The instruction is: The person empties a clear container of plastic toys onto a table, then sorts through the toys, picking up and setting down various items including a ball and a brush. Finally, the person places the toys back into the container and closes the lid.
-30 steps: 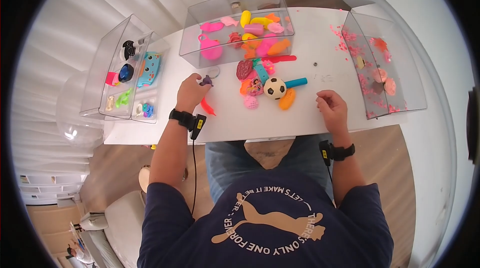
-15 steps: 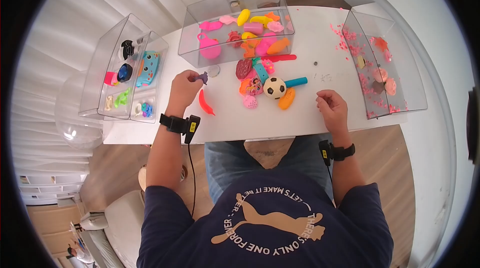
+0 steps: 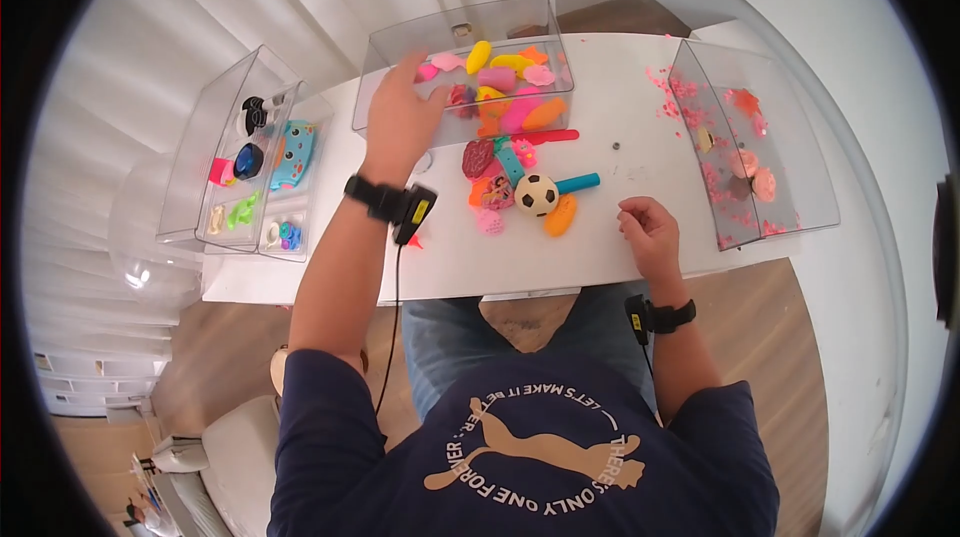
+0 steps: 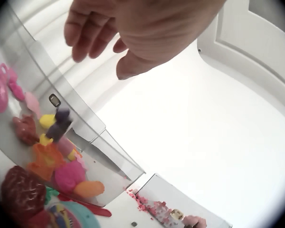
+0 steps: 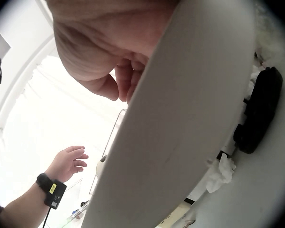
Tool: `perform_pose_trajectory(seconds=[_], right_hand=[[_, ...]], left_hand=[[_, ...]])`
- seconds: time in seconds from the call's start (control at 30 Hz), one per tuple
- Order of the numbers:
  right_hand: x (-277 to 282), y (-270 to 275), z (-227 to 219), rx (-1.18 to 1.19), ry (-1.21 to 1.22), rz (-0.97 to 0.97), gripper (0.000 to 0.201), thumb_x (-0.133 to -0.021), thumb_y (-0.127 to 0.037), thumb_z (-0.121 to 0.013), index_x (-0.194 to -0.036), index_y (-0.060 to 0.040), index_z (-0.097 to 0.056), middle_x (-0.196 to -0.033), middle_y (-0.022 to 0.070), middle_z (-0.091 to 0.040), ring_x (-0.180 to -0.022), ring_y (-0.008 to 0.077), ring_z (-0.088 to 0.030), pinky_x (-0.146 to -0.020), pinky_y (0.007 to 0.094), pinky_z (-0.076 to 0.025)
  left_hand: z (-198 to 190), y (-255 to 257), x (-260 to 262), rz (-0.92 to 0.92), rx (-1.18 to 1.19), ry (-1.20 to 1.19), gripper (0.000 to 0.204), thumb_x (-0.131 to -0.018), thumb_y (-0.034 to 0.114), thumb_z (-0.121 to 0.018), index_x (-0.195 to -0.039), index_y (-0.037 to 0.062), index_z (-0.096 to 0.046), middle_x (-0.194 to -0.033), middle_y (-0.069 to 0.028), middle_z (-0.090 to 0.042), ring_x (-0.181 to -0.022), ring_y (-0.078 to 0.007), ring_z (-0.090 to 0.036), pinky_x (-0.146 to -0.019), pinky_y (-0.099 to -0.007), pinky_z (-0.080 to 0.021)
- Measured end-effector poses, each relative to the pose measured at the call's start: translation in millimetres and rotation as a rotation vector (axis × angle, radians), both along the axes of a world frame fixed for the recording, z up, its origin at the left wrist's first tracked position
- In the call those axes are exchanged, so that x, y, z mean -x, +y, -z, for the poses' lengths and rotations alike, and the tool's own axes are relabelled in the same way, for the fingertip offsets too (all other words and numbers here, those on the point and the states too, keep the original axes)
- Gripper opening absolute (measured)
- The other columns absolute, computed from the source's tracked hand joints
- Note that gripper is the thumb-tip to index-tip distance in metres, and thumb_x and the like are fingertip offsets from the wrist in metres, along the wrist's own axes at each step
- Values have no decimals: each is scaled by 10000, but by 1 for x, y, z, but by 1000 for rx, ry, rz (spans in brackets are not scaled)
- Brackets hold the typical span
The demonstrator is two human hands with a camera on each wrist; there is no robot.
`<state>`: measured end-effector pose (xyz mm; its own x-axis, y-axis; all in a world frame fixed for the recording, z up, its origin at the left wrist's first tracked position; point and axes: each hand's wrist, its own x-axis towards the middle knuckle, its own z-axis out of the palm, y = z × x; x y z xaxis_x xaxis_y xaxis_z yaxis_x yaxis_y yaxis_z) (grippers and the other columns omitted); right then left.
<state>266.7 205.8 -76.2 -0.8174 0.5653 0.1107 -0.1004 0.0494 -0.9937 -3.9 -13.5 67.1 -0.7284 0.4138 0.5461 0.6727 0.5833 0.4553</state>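
In the head view the left hand [image 3: 400, 127] is over the left part of the middle clear box [image 3: 360, 117], fingers spread and gripping nothing. The left wrist view has that hand [image 4: 142, 35] above and apart from a blurred dark purple toy [image 4: 60, 125], which is over the toys in the box. Below the box, a soccer ball [image 3: 537, 195] lies among a dark red toy [image 3: 478, 158], a blue stick [image 3: 578, 183] and an orange toy [image 3: 561, 216]. The right hand [image 3: 652, 239] rests near the table's front edge, its fingers loosely curled around nothing.
A divided clear box [image 3: 180, 207] with small toys stands at the left. At the right is another clear box [image 3: 815, 222] with flowers and pink petals. A red toy [image 3: 415, 241] lies partly hidden by the left wrist device. A round clear item [image 3: 424, 163] lies beside the left wrist.
The left hand has moved from the table up over the middle box and let go of the purple toy. The head view has shifted slightly. The right hand stays in its place on the table.
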Motion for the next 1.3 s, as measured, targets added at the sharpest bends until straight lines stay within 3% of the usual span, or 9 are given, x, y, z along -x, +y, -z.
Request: perform_pose_trajectory(seconds=[0.1,0.3,0.4,0.7,1.3], right_hand=[[-2,-1,-3,-15,-16,-1,118,-892,1,-633,-1009,6,-645,-821,-17,-606,-726,40,-539,-655,196,-450],[1,-3,-1,-54,8,0,117,-889,3,-635,-1006,4,-643,-831,-11,-611,-734,44,-545,-663,202,-455],[-1,-2,-3,-46,23,7,118,-888,5,-635,-1006,4,-646,-827,-14,-607,-736,41,-543,-663,199,-454],[-1,-2,0,-51,6,-1,125,-889,12,-631,-1012,10,-648,-825,-21,-607,-729,33,-538,-657,191,-450],[-1,-2,-2,-60,2,-13,122,-892,8,-629,-1012,8,-646,-830,-20,-609,-732,38,-545,-665,195,-460]], left_hand=[[4,-29,-15,35,144,-48,302,-818,182,-713,-1081,39,-679,-1017,-146,-684,-912,-328,-657,-808,-404,-525],[57,-80,5,151,521,-92,312,-808,115,-672,-1109,42,-641,-1039,-145,-649,-1023,-343,-611,-897,-427,-504],[76,-76,3,179,656,-80,359,-797,65,-631,-1151,36,-583,-1116,-154,-611,-1072,-372,-576,-899,-457,-511],[91,-53,-1,45,882,-72,174,-851,32,-563,-1019,10,-602,-1047,-194,-610,-974,-358,-630,-825,-439,-552],[94,-66,4,82,740,-79,192,-855,-24,-533,-1036,-6,-593,-1009,-197,-600,-964,-382,-628,-842,-450,-544]])
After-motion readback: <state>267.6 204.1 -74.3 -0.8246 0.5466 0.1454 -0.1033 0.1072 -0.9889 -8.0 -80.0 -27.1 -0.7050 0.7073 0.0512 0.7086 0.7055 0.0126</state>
